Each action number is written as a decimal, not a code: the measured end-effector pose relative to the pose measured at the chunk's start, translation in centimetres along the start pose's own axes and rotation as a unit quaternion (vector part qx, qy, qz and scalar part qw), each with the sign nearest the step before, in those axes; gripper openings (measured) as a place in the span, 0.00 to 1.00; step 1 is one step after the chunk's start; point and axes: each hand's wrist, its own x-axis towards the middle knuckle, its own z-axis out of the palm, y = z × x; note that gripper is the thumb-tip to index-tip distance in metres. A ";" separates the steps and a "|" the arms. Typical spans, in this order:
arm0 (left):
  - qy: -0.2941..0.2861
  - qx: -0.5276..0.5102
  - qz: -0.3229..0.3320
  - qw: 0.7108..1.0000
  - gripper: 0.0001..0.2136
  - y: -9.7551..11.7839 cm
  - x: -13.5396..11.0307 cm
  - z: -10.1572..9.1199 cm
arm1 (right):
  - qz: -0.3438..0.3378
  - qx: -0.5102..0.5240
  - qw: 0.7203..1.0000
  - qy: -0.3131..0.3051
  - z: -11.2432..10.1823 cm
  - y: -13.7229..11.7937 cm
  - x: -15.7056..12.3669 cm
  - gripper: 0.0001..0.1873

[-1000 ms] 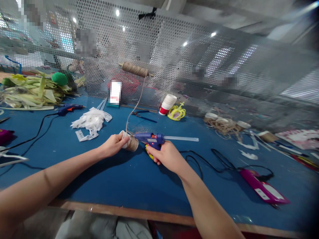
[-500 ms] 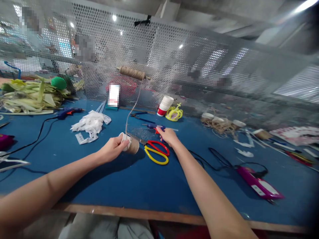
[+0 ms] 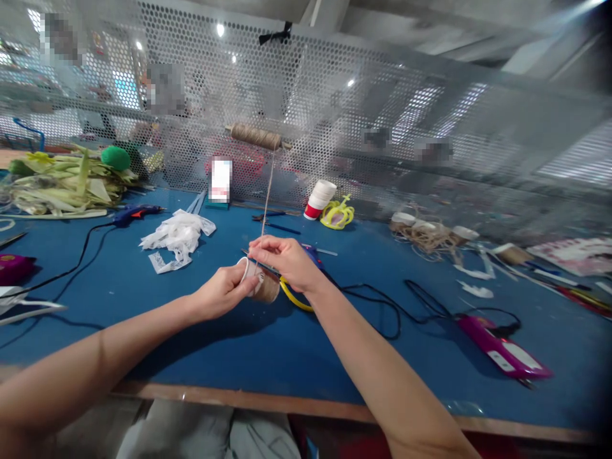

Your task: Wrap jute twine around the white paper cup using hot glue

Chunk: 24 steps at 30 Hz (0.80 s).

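Note:
My left hand [image 3: 218, 293] is closed around a paper cup [image 3: 268, 288] that lies tilted on its side, its lower part wrapped in brown twine. Over the cup, my right hand [image 3: 289, 261] pinches the twine [image 3: 268, 197], which runs up taut to a spool [image 3: 255, 136] on a rod at the mesh panel. Partly hidden behind my right hand are scissors, with a yellow handle loop [image 3: 295, 298] showing. A blue glue gun [image 3: 313, 255] lies just beyond that hand, also partly covered.
White lace strips [image 3: 176, 236] and a second glue gun [image 3: 136, 215] lie to the left, near corn husks [image 3: 67, 185]. Stacked cups [image 3: 320, 197] and a yellow crown-shaped piece [image 3: 338, 213] stand at the back. A purple power strip [image 3: 502, 347] with black cables lies right.
My right hand has let go of the glue gun, moved left to the cup and taken hold of the twine. The twine has gone from slack to taut.

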 end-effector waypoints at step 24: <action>-0.021 -0.170 -0.093 0.981 0.26 0.7 -0.1 0.0 | 0.039 0.002 0.987 0.153 -0.5 -0.2 -1.7 0.15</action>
